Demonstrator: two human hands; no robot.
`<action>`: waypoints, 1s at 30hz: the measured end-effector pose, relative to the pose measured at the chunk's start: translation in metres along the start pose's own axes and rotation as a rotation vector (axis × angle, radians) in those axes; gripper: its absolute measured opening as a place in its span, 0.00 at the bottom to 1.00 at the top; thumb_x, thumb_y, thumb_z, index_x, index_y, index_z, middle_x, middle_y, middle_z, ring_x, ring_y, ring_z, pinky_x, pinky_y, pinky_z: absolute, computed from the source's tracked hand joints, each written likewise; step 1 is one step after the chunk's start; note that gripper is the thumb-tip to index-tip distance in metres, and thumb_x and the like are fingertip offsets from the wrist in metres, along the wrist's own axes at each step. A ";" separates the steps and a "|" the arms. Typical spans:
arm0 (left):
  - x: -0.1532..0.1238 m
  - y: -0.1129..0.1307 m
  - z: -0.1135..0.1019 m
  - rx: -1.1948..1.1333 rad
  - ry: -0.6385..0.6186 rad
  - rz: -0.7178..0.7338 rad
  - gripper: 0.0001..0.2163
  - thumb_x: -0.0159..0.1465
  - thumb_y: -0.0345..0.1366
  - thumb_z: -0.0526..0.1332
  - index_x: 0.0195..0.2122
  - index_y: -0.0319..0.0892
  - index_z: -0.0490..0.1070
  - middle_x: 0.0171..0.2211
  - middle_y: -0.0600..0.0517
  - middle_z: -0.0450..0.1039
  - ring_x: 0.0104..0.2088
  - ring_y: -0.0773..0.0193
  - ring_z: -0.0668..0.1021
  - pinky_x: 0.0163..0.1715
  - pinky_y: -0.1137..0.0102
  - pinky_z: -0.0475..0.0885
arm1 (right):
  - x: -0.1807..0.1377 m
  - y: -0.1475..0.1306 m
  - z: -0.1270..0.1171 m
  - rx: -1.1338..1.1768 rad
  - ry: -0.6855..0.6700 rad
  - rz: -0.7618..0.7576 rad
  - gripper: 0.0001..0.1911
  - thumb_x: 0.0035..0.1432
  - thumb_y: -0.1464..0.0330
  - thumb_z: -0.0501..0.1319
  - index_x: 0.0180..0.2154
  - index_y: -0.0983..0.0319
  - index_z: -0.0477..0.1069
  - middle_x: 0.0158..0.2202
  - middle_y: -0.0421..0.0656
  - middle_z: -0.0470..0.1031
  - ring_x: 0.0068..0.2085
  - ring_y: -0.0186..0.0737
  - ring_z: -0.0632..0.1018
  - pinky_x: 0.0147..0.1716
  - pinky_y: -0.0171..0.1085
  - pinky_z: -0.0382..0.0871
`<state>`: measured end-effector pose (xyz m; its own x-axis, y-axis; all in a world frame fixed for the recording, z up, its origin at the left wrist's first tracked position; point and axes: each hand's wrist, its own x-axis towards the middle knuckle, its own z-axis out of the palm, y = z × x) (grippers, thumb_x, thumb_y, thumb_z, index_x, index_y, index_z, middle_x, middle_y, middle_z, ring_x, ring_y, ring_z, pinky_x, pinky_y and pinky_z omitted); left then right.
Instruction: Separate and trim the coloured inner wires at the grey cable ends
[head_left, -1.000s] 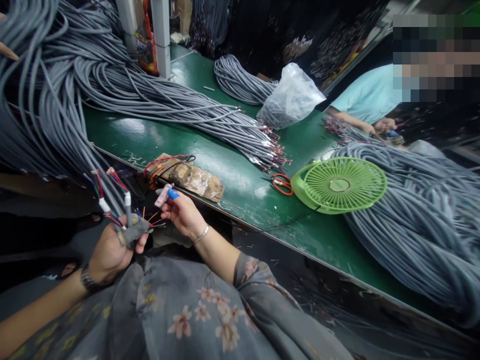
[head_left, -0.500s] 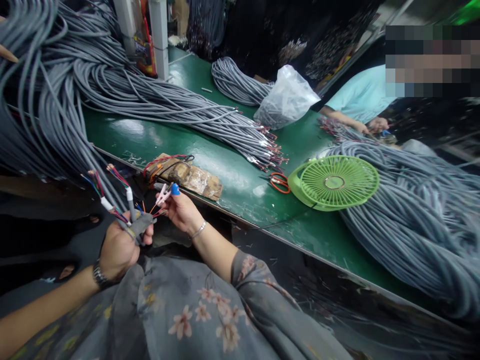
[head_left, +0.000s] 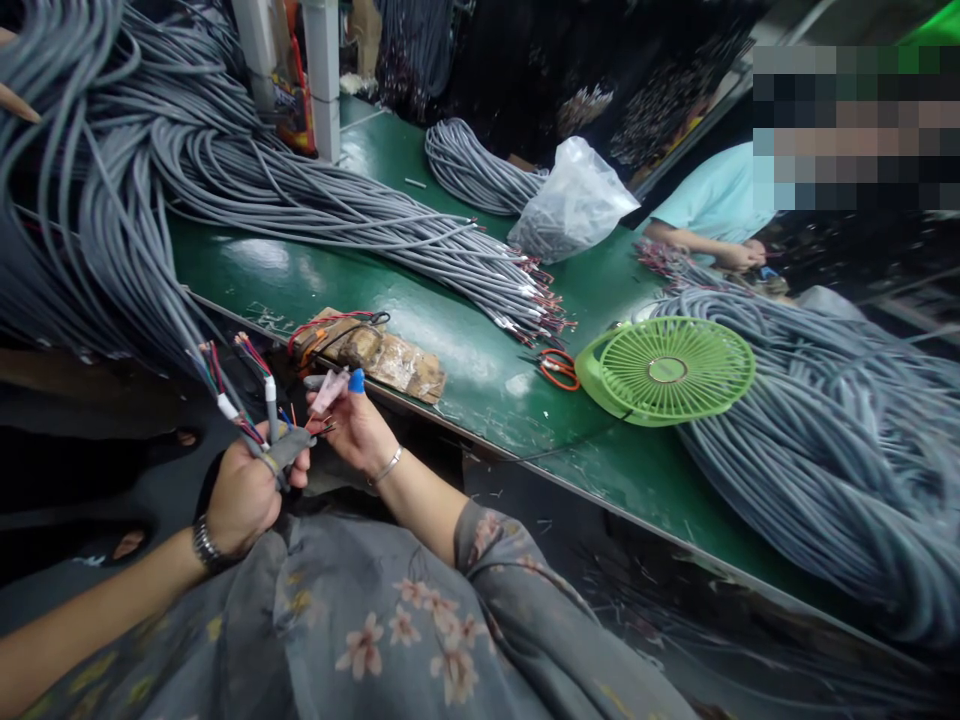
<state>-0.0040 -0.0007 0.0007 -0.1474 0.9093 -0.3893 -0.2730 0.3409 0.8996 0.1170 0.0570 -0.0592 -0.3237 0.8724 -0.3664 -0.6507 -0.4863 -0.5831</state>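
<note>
My left hand [head_left: 244, 500] is closed around the ends of several grey cables [head_left: 271, 405], whose thin coloured wires fan out past white bands. Grey wrapping [head_left: 291, 447] covers its thumb. Close beside it, my right hand [head_left: 364, 435] pinches a small pale pink clip-like tool [head_left: 330, 392]. A blue cover [head_left: 356, 381] sits on the right thumb. Short bared wires [head_left: 321, 428] stick out between the two hands, near the right fingers. Whether the pink tool touches them I cannot tell.
On the green table [head_left: 480, 400] lie a wooden block [head_left: 390, 362], orange-handled scissors [head_left: 559, 368], a green fan [head_left: 667, 370], a plastic bag [head_left: 574, 200] and large grey cable bundles [head_left: 337, 205]. A co-worker in a light blue top [head_left: 709, 205] works across the table.
The pink tool has turned in my right hand, its two arms no longer showing apart. My left hand and its cables have shifted slightly right.
</note>
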 end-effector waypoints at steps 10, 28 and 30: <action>-0.007 0.002 -0.011 0.029 -0.024 0.064 0.14 0.40 0.41 0.76 0.22 0.43 0.73 0.15 0.56 0.71 0.14 0.69 0.70 0.15 0.74 0.65 | -0.016 -0.019 -0.008 -0.172 -0.041 0.068 0.28 0.69 0.42 0.62 0.33 0.61 0.75 0.29 0.40 0.77 0.26 0.32 0.71 0.28 0.31 0.74; 0.001 0.003 0.003 -0.043 0.041 -0.003 0.14 0.37 0.41 0.74 0.21 0.44 0.72 0.14 0.57 0.71 0.15 0.70 0.69 0.15 0.76 0.63 | -0.003 -0.004 -0.002 -0.035 0.045 -0.088 0.21 0.60 0.48 0.73 0.33 0.59 0.78 0.30 0.40 0.78 0.31 0.37 0.75 0.34 0.35 0.75; 0.002 0.001 0.002 -0.048 0.046 0.004 0.14 0.37 0.41 0.74 0.21 0.44 0.72 0.14 0.57 0.71 0.15 0.71 0.69 0.15 0.76 0.64 | -0.002 -0.004 0.000 0.020 0.084 -0.085 0.18 0.61 0.51 0.73 0.32 0.59 0.77 0.30 0.40 0.79 0.33 0.37 0.76 0.35 0.35 0.75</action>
<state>-0.0027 0.0019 0.0017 -0.1915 0.8986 -0.3949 -0.3170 0.3241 0.8913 0.1202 0.0569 -0.0559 -0.2088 0.9028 -0.3760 -0.6872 -0.4090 -0.6004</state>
